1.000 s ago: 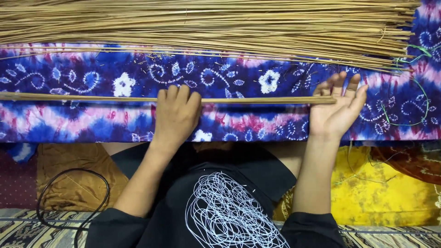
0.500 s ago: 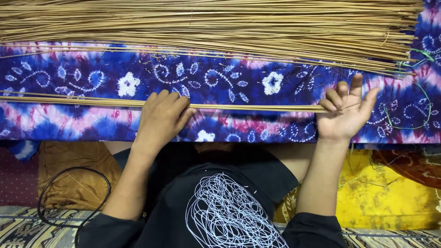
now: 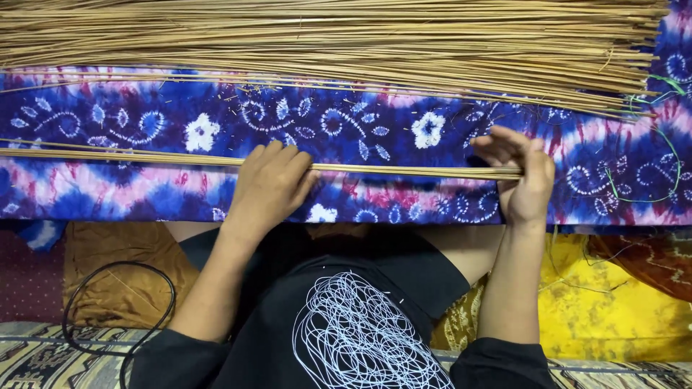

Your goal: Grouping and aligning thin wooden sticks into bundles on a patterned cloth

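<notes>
The left hand [image 3: 270, 189] lay palm-down, pinning a thin bundle of sticks [image 3: 144, 156] on the tie-dye cloth [image 3: 360, 130] below the big stick pile [image 3: 324, 43], while the right hand [image 3: 525, 180], fingers loosely curled, butted its ends, apparently evening them.
</notes>
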